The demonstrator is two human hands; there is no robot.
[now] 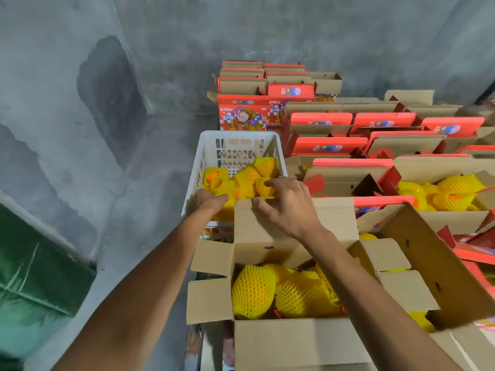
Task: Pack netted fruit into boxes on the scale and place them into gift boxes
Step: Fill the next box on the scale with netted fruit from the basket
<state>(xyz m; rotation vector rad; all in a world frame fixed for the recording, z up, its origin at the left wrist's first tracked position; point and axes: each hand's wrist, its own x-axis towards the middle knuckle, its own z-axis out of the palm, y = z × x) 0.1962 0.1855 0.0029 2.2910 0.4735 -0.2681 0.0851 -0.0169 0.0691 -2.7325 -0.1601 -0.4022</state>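
A white plastic crate (211, 145) at centre holds several fruits in yellow foam nets (245, 178). My left hand (207, 200) reaches into the crate's near side, fingers down among the netted fruit; its grip is hidden. My right hand (286, 203) stretches over the far flap of an open cardboard box (294, 341), fingertips touching a netted fruit (263, 187) in the crate. The cardboard box in front of me contains several netted fruits (254, 290). The scale is not visible.
Rows of open red gift boxes (329, 145) fill the right and back; one at right (442, 194) holds netted fruit. A printed red box (249, 113) stands behind the crate. Bare concrete floor lies left, with a green sheet (34, 277) at lower left.
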